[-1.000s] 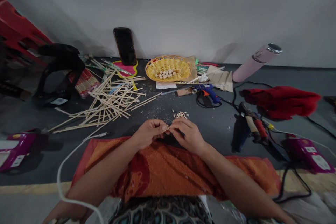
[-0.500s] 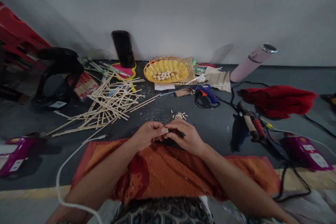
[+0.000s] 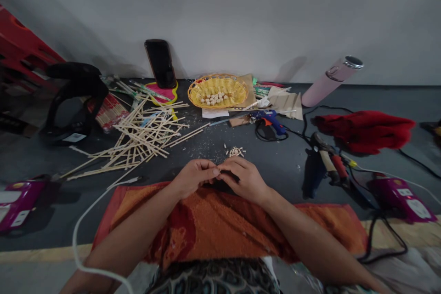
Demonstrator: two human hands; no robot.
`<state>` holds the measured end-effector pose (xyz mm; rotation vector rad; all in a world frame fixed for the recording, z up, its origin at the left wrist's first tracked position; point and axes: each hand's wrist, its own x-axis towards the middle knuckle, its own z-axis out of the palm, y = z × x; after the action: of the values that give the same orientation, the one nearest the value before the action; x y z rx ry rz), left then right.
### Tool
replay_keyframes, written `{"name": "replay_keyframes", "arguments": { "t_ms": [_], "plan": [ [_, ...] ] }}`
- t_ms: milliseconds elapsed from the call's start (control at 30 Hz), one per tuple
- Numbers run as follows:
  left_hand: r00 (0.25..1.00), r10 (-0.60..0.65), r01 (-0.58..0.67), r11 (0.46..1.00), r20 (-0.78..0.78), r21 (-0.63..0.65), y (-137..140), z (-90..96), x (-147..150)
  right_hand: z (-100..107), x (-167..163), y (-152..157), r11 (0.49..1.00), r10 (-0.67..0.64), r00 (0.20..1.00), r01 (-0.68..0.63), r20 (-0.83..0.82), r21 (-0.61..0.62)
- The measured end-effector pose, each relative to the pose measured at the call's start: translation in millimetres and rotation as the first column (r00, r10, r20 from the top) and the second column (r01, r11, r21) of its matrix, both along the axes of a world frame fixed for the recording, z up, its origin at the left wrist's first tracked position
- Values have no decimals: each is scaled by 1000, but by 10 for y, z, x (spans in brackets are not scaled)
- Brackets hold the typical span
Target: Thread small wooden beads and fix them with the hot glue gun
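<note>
My left hand [image 3: 197, 176] and my right hand [image 3: 244, 177] meet fingertip to fingertip over the front of the dark tabletop. Both are closed in a pinch around a small pale wooden piece [image 3: 219, 171], mostly hidden by the fingers. Just beyond them lies a little pile of short cut stick pieces [image 3: 235, 151]. Farther back, a yellow wicker basket [image 3: 223, 83] holds several small pale clusters [image 3: 214, 98]. To the left, long thin wooden sticks [image 3: 144, 140] are heaped crosswise.
Right of the basket lies a blue glue gun [image 3: 270, 121] with its cord. Pliers [image 3: 329, 161], a red cloth [image 3: 365, 131] and a pink flask [image 3: 330, 81] are at the right. A phone [image 3: 161, 64] leans at the wall. An orange towel [image 3: 220, 229] covers my lap.
My fingers have closed further over the small wooden piece, so less of it shows. Both hands stay in nearly the same place.
</note>
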<state>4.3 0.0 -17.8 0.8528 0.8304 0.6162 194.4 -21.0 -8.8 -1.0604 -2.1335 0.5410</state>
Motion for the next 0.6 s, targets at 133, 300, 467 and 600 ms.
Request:
{"name": "replay_keyframes", "arguments": {
  "t_ms": [133, 300, 467, 600],
  "plan": [
    [1000, 1, -1, 1000, -2, 4, 0, -12, -4, 15, -7, 6, 1000, 10, 1000, -10, -4, -11],
    [1000, 6, -5, 999, 29, -32, 5, -9, -1, 1, -5, 10, 998, 23, 998, -26, -51, -50],
    [994, 43, -35, 996, 99, -82, 35, 18, -13, 38, 209, 122, 992, -112, 991, 107, -71, -66],
    [979, 90, -72, 992, 182, -103, 55, 33, -32, 120, 687, 461, 883, -465, 884, 460, 39, 96]
  ]
}}
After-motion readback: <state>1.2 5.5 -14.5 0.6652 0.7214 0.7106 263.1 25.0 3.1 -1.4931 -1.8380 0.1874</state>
